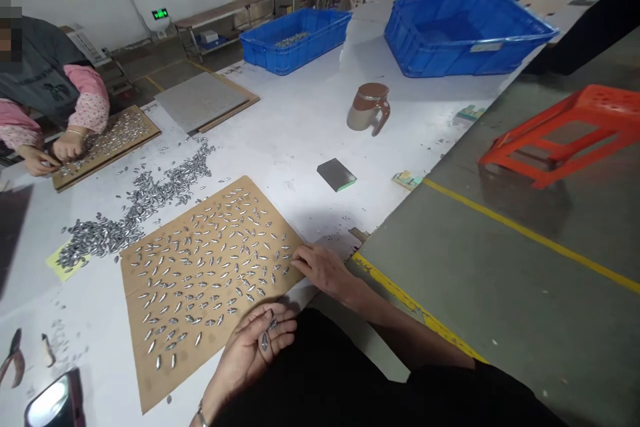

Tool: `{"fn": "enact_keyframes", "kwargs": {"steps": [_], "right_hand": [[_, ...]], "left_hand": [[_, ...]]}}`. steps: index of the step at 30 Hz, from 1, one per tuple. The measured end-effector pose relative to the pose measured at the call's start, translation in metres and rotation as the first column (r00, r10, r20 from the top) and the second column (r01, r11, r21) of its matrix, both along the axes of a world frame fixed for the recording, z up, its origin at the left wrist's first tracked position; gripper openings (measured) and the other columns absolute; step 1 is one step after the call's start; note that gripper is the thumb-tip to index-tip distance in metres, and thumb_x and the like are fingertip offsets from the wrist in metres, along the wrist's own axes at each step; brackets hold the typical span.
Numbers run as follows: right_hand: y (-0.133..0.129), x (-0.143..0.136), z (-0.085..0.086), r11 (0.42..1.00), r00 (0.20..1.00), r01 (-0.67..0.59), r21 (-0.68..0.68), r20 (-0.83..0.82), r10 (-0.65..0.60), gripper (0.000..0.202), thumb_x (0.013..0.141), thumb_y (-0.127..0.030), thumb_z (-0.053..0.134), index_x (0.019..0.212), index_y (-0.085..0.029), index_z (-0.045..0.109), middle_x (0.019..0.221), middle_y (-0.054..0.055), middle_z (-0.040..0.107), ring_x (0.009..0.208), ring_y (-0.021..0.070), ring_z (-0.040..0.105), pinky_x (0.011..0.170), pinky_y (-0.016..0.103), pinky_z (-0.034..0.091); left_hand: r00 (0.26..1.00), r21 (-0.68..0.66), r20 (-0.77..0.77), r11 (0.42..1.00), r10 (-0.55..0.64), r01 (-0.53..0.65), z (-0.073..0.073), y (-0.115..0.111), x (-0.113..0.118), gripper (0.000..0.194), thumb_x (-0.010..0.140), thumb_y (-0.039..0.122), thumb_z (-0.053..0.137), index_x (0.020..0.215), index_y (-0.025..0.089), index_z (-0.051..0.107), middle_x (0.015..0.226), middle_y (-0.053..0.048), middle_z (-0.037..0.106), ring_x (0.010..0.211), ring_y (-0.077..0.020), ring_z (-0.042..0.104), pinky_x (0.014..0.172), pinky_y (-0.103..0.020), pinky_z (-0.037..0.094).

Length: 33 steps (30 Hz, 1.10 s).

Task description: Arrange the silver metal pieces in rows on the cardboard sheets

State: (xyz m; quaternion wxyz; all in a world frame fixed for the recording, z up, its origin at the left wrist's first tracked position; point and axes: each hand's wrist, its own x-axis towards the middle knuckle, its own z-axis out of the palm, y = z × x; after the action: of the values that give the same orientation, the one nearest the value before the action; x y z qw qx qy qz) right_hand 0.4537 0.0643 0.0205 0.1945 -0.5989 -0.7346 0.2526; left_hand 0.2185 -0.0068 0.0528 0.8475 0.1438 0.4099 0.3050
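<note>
My left hand (pixel 257 340) is turned palm up at the near edge of the cardboard sheet (pixel 134 347), fingers curled around a few small pointed silver metal pieces (pixel 265 341). My right hand (pixel 323 270) is at the sheet's right corner, its fingertips pinched together low over the cardboard. Whatever is between those fingertips is hidden. Many similar metal pieces (pixel 200 261) lie spread out over the sheet, separate from one another. Beyond its far left edge is a long loose heap of the same pieces (pixel 105 235), partly on a yellow paper (pixel 59 268).
A co-worker (pixel 50 93) handles pieces on another board (pixel 107 159) at the left. On the white table are a mug (pixel 367 110), a dark block (pixel 336 173), pliers (pixel 15 360) and a phone (pixel 55 403). Blue crates (pixel 450 57) stand behind; an orange stool (pixel 560 130) is at right.
</note>
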Motion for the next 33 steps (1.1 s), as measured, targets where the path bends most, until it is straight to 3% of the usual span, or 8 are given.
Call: {"fn": "enact_keyframes", "kwargs": {"steps": [6, 12, 16, 21, 24, 27, 29, 33], "right_hand": [[-0.014, 0.0, 0.013, 0.991, 0.994, 0.011, 0.132, -0.108, 0.003, 0.028, 0.105, -0.029, 0.049, 0.089, -0.02, 0.07, 0.09, 0.005, 0.067, 0.081, 0.016, 0.062, 0.075, 0.028, 0.05], [-0.056, -0.025, 0.027, 0.874, 0.892, -0.389, 0.29, -0.12, 0.437, 0.021, 0.105, -0.03, 0.053, 0.106, -0.022, 0.072, 0.107, 0.005, 0.072, 0.098, 0.0162, 0.063, 0.094, 0.032, 0.047], [-0.062, -0.035, 0.018, 0.844, 0.87, -0.472, 0.253, -0.02, 0.492, 0.018, 0.103, -0.024, 0.053, 0.103, -0.02, 0.071, 0.114, 0.006, 0.073, 0.104, 0.0176, 0.063, 0.099, 0.036, 0.043], [-0.057, -0.031, 0.02, 0.818, 0.825, -0.548, 0.177, -0.048, 0.563, 0.015, 0.102, -0.024, 0.055, 0.099, -0.016, 0.068, 0.097, 0.006, 0.071, 0.093, 0.0186, 0.063, 0.089, 0.032, 0.047], [-0.048, -0.025, 0.026, 0.892, 0.865, -0.418, 0.174, -0.224, 0.449, 0.018, 0.104, -0.027, 0.052, 0.099, -0.018, 0.067, 0.094, 0.004, 0.069, 0.088, 0.0159, 0.063, 0.082, 0.027, 0.049], [-0.029, -0.013, 0.027, 0.985, 0.959, -0.063, 0.162, -0.262, 0.105, 0.025, 0.106, -0.028, 0.047, 0.094, -0.021, 0.067, 0.092, 0.004, 0.069, 0.087, 0.0162, 0.062, 0.08, 0.027, 0.048], [-0.015, -0.006, 0.023, 0.982, 0.973, 0.112, 0.153, -0.216, -0.078, 0.028, 0.106, -0.028, 0.045, 0.092, -0.023, 0.068, 0.09, 0.004, 0.069, 0.084, 0.017, 0.062, 0.078, 0.029, 0.047], [-0.001, -0.002, 0.007, 0.97, 0.978, 0.191, 0.149, -0.117, -0.174, 0.026, 0.104, -0.03, 0.048, 0.088, -0.024, 0.068, 0.085, 0.004, 0.068, 0.078, 0.0184, 0.06, 0.073, 0.03, 0.046]], "left_hand": [[1.0, 0.011, 0.01, 1.0, 0.004, -0.004, 0.0, 0.0, -0.002, 0.035, 0.089, 0.036, 0.073, 0.114, 0.011, 0.075, 0.122, -0.021, 0.074, 0.111, -0.0296, 0.071, 0.094, -0.039, 0.055], [0.982, 0.007, 0.191, 1.0, -0.008, 0.007, 0.0, -0.001, 0.011, 0.048, 0.096, 0.045, 0.061, 0.137, 0.02, 0.064, 0.132, -0.013, 0.068, 0.123, -0.0264, 0.063, 0.108, -0.044, 0.047], [0.972, 0.029, 0.235, 0.999, -0.028, 0.021, 0.001, 0.001, 0.02, 0.05, 0.096, 0.045, 0.062, 0.139, 0.02, 0.062, 0.131, -0.012, 0.067, 0.121, -0.0251, 0.062, 0.108, -0.043, 0.046], [0.984, 0.004, 0.176, 1.0, -0.023, 0.023, -0.003, 0.0, 0.018, 0.042, 0.093, 0.044, 0.065, 0.125, 0.018, 0.071, 0.119, -0.013, 0.072, 0.111, -0.0259, 0.066, 0.102, -0.043, 0.05], [0.994, 0.008, 0.11, 1.0, -0.022, 0.021, -0.004, 0.0, 0.013, 0.033, 0.092, 0.037, 0.068, 0.117, 0.015, 0.075, 0.112, -0.014, 0.075, 0.106, -0.0263, 0.07, 0.097, -0.041, 0.052], [0.996, 0.024, 0.043, 0.997, -0.075, 0.074, -0.004, 0.0, 0.008, 0.034, 0.09, 0.033, 0.071, 0.114, 0.009, 0.075, 0.112, -0.02, 0.075, 0.099, -0.0264, 0.073, 0.087, -0.036, 0.055], [0.996, 0.028, 0.021, 0.995, -0.091, 0.091, -0.004, 0.0, 0.006, 0.036, 0.089, 0.033, 0.073, 0.114, 0.008, 0.075, 0.113, -0.022, 0.075, 0.094, -0.0254, 0.074, 0.081, -0.034, 0.056], [0.998, 0.027, 0.004, 0.998, -0.062, 0.062, -0.005, -0.001, 0.005, 0.033, 0.087, 0.032, 0.075, 0.11, 0.008, 0.076, 0.11, -0.021, 0.076, 0.089, -0.0237, 0.074, 0.078, -0.033, 0.056]]}}
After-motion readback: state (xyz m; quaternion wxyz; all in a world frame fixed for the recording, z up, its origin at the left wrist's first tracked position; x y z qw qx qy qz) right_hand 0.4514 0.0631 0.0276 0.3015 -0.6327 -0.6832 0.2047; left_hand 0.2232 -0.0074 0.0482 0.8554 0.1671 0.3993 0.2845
